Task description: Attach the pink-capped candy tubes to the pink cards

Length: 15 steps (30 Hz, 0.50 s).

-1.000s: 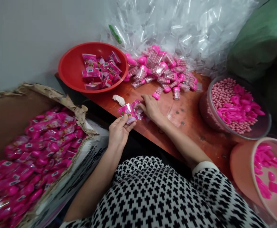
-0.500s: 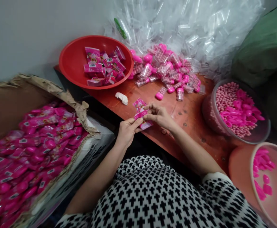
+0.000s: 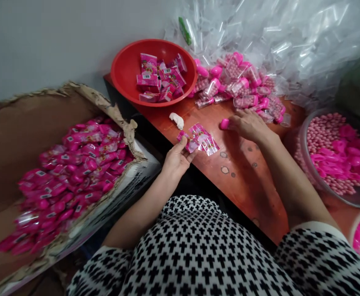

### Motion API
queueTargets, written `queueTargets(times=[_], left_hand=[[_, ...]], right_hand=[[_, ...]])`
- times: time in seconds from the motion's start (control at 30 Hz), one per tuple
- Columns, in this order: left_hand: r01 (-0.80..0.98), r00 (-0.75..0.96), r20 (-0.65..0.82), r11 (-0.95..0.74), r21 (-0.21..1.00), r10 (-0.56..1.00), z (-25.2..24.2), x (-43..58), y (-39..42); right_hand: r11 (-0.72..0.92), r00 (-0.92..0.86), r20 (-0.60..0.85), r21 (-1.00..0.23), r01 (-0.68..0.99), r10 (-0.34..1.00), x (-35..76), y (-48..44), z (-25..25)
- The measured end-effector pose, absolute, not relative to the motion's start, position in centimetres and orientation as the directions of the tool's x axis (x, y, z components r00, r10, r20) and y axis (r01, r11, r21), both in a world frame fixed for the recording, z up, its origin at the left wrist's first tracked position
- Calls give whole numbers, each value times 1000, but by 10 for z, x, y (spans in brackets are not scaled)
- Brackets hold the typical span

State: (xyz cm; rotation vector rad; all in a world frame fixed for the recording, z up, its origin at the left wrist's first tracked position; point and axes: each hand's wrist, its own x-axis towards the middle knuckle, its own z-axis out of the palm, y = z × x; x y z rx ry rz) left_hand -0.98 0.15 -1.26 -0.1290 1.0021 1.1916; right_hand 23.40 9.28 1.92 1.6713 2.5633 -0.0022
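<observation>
My left hand (image 3: 176, 162) pinches a pink printed plastic wrapper (image 3: 189, 144) between thumb and fingers at the table's front edge. Beside it, a second pink wrapper (image 3: 206, 139) with a clear lower part lies flat on the table. My right hand (image 3: 250, 125) reaches to the near side of a pile of small clear bottles (image 3: 241, 88) with pink caps and pink beads inside. Its fingers close around one such bottle (image 3: 224, 123); only the pink cap shows, and the body is hidden under the hand.
A red bowl (image 3: 121, 84) holds several filled packets. On the left, a torn cardboard box (image 3: 22, 119) contains many more. A white crumpled piece (image 3: 176, 120) lies near the bowl. Clear empty bottles (image 3: 275, 45) heap up behind. At right stand a tub (image 3: 305, 152) of pink beads and pink pieces and a paler basin (image 3: 354, 222).
My right hand has left the wrapper and moved right to a bottle by the pile. The left hand keeps hold of the wrapper. The view has shifted left.
</observation>
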Motion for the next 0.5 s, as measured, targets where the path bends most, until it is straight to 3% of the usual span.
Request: queueTargets(times=[0.07,0.13,0.2,0.27,0.37,0.5], left_hand=[[-823,16,-719,418,385,695,-12,-8,3],[-830,21,-725,416,371,688,-11,-6,5],[-838,26,-722,409,361,691,-11,-3,5],[-850,27,-712,391,353,702,-11,1,5],[-862,34,-685,368,348,727,-10,7,4],[-837,65,-644,393,380,762,-6,15,0]], right_hand=[[298,-299,-5,-48,953,954,233,73,20],[171,-161,59,-280,945,985,224,47,23],[92,-85,42,-653,752,995,206,17,25],[-41,-62,-78,-888,457,995,183,-13,25],[-195,-11,-199,-968,156,980,153,-43,20],[-227,53,-226,-974,23,973,136,-53,11]])
